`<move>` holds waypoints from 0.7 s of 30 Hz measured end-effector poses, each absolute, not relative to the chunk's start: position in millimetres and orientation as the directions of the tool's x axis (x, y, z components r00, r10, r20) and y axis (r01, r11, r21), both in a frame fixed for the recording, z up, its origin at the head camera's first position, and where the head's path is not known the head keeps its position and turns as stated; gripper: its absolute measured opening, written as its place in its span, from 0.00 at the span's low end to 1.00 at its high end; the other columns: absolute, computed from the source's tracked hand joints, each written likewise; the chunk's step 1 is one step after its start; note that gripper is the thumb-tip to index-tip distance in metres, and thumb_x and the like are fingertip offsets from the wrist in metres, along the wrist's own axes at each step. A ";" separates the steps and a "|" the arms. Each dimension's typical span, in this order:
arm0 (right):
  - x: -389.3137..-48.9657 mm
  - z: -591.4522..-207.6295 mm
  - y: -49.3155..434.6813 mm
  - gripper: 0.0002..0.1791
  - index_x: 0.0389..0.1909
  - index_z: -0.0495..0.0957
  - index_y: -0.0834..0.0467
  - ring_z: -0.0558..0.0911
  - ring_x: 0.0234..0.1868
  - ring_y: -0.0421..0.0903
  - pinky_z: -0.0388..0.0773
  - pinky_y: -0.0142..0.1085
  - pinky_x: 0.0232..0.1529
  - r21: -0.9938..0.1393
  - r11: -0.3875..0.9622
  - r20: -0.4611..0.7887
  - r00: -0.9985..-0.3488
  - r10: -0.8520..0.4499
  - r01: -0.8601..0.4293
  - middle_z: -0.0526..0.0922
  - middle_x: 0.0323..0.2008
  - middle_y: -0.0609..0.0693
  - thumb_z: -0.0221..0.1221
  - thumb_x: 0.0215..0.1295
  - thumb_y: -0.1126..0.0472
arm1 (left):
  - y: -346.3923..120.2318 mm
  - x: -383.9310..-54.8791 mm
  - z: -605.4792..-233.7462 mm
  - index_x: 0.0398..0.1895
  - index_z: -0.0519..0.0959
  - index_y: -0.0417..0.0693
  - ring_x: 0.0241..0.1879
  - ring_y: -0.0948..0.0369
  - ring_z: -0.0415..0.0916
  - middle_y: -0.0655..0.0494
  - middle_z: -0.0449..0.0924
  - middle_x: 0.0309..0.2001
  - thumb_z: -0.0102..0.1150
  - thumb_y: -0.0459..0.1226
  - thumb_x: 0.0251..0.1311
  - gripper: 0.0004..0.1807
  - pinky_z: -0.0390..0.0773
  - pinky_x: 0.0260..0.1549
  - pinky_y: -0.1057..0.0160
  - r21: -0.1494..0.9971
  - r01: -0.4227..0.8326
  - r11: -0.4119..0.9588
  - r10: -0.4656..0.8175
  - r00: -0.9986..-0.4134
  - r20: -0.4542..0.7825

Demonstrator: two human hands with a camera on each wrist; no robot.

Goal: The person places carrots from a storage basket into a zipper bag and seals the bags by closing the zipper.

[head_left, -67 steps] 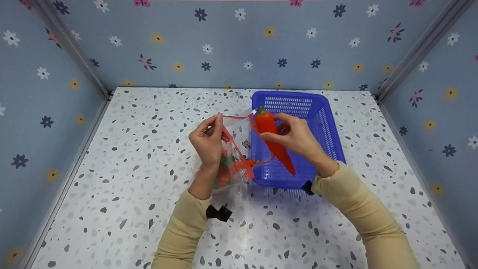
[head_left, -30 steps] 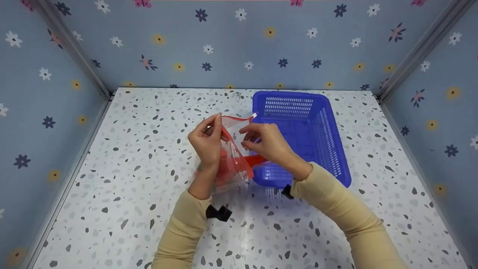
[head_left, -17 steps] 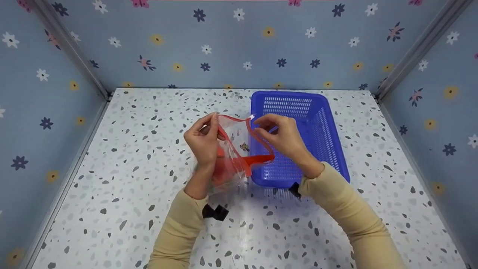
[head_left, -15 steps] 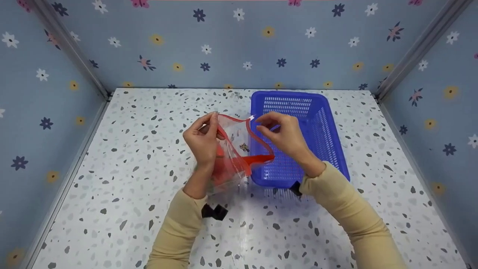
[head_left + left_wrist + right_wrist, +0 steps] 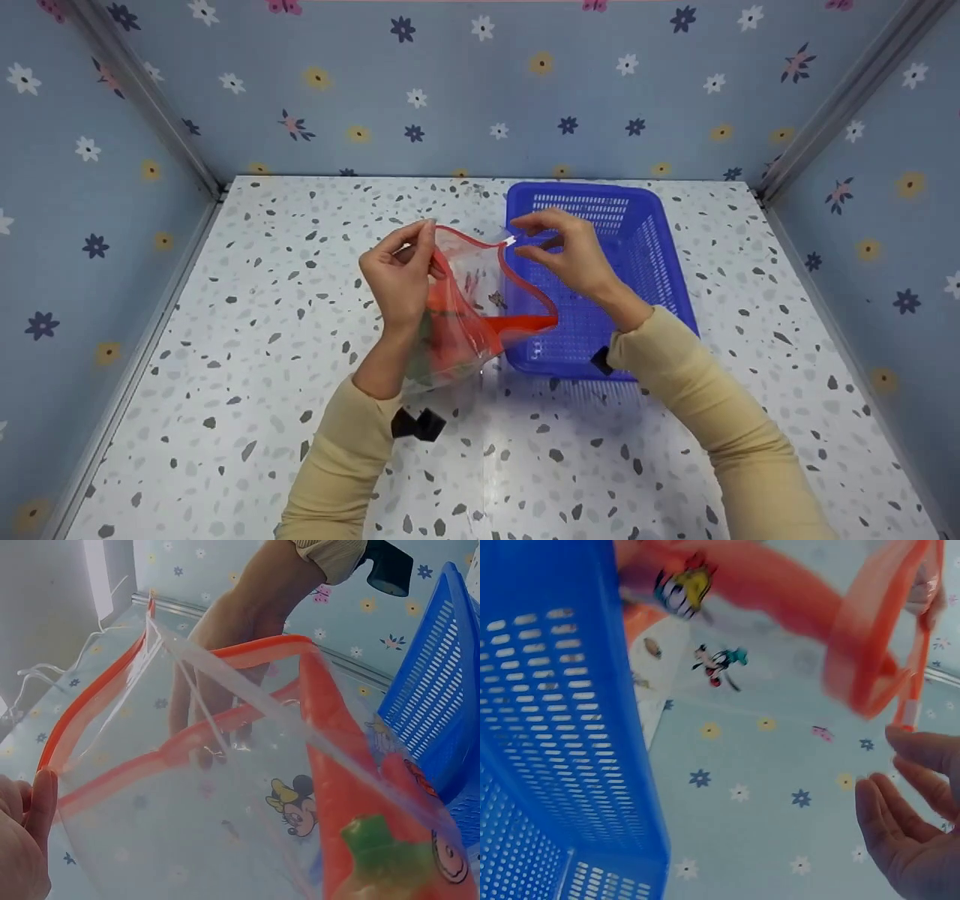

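Observation:
A clear zip bag with a red rim [image 5: 528,289] and printed cartoon figures hangs open-mouthed over the table. My left hand [image 5: 397,279] pinches its upper left edge between thumb and fingers. Inside lies a large red chili pepper [image 5: 519,324], its tip reaching the right corner of the mouth; its green stem [image 5: 373,840] shows in the left wrist view. Other red and green pieces lower in the bag are blurred by the plastic. Beside the white zip slider [image 5: 511,241], my right hand [image 5: 576,256] holds nothing, thumb and fingertips spread apart.
A blue plastic basket [image 5: 679,300] with slotted sides stands right of the bag, under my right hand. The speckled white table [image 5: 285,337] extends left and in front. Flower-patterned panels [image 5: 480,90] close off the back and both sides.
My right hand put the chili pepper into the bag and let it go, then drew back up beside the slider. My left hand, still pinching the edge, shifted slightly left, widening the bag's mouth.

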State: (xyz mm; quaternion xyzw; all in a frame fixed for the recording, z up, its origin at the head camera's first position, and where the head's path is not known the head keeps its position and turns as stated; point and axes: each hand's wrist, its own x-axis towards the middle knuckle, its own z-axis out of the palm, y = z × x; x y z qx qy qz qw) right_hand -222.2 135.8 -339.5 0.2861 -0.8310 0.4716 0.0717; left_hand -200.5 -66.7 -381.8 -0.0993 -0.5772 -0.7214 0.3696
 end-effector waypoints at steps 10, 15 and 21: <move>-235.2 -343.2 136.9 0.06 0.33 0.79 0.74 0.79 0.41 0.52 0.77 0.38 0.42 -0.811 0.136 0.410 -0.718 -0.562 -0.569 0.78 0.38 0.66 0.56 0.54 0.75 | -66.9 -189.9 -366.0 0.31 0.80 0.28 0.09 0.61 0.69 0.41 0.75 0.22 0.58 0.30 0.53 0.08 0.72 0.08 0.69 0.802 0.588 -0.106 -0.341 -0.779 0.526; -242.2 -354.0 139.2 0.06 0.34 0.76 0.75 0.78 0.43 0.56 0.75 0.41 0.46 -0.845 -0.031 0.449 -0.676 -0.584 -0.535 0.78 0.39 0.67 0.51 0.57 0.77 | -70.3 -190.5 -362.2 0.31 0.80 0.30 0.08 0.62 0.68 0.42 0.74 0.20 0.58 0.30 0.53 0.08 0.72 0.08 0.69 0.795 0.591 -0.139 -0.325 -0.785 0.527; -248.0 -362.6 139.1 0.05 0.34 0.71 0.74 0.78 0.38 0.55 0.77 0.40 0.43 -0.837 -0.167 0.520 -0.664 -0.537 -0.521 0.79 0.38 0.60 0.50 0.60 0.74 | -78.2 -184.6 -349.2 0.34 0.80 0.29 0.08 0.60 0.68 0.46 0.73 0.19 0.57 0.30 0.54 0.09 0.73 0.09 0.67 0.830 0.555 -0.056 -0.269 -0.809 0.523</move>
